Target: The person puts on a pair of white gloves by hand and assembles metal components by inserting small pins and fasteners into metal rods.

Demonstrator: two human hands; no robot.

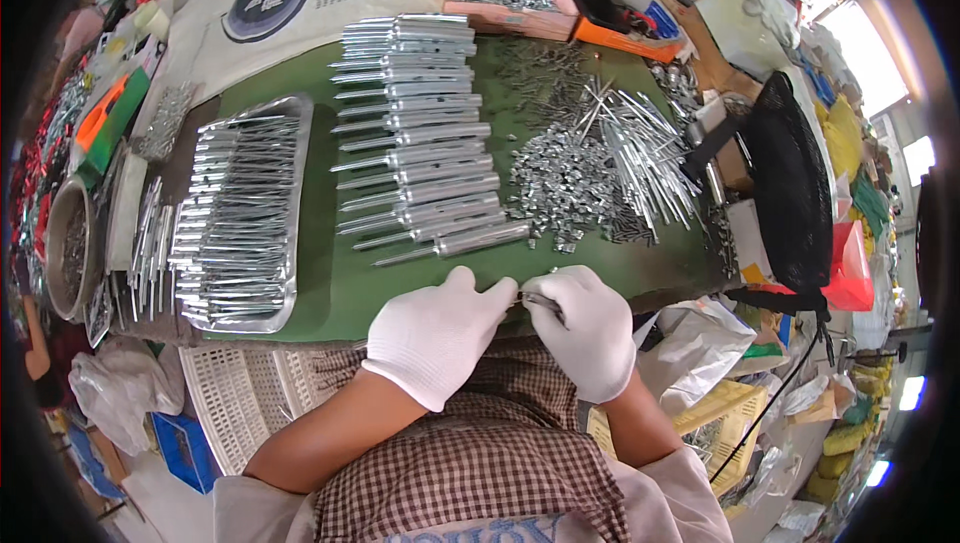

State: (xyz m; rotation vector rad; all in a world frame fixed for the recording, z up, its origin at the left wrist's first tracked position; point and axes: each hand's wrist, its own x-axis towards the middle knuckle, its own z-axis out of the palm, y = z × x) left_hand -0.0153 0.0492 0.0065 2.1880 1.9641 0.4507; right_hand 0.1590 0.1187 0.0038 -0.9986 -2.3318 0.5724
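Observation:
Both my hands wear white knitted gloves and meet at the front edge of the green work surface (345,288). My left hand (435,333) is closed, thumb and forefinger pinched at my right hand's fingertips; what they hold is too small to name. My right hand (590,333) curls shut around a small dark metal piece (543,301), mostly hidden by the fingers. Just beyond lies a long stack of silver metal tubes with thin rods sticking out (440,163). A heap of small shiny metal fittings (560,183) is to the right, beside loose thin metal rods (650,158).
A metal tray (300,233) full of rods sits at left, near a round bowl (52,248). Dark screws (545,78) are scattered at the back, before a pink box (465,18) of small parts. A black mesh item (790,188) stands at right; plastic crates (215,393) are below.

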